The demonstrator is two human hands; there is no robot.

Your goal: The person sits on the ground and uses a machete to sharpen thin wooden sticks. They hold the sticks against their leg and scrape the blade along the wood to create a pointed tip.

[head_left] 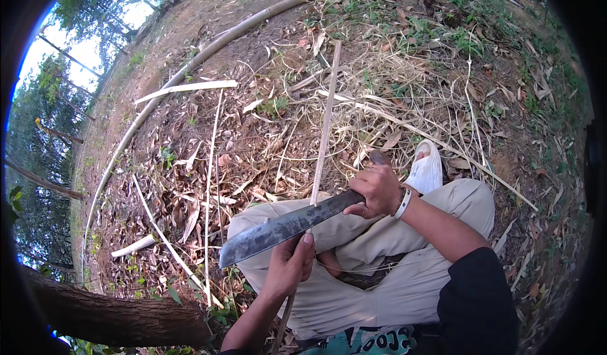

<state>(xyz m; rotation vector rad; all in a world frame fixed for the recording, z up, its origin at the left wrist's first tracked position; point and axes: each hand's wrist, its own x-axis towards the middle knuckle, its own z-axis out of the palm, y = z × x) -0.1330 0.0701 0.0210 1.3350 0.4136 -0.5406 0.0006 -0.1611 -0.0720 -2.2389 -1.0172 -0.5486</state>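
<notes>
My right hand [377, 190] is wrapped round the dark handle of a machete [272, 233], whose broad grey blade reaches left across my lap. Its tip points to the left, near my knee. A long, thin bamboo strip [326, 124] runs from the ground ahead back toward my body and passes under the blade. Just on the near side of the blade, my left hand [292, 261] is closed on this strip, with the thumb along it. The blade hides part of the left fingers. The strip's near end shows below my left wrist.
A long curved bamboo pole [208, 50] arcs over the ground ahead. Split bamboo pieces [190, 87] lie at left, pale shavings [373, 111] ahead, amid dry leaves. A thick tree trunk [120, 314] lies at lower left. My crossed legs [386, 279] and white-covered foot [427, 168] are close.
</notes>
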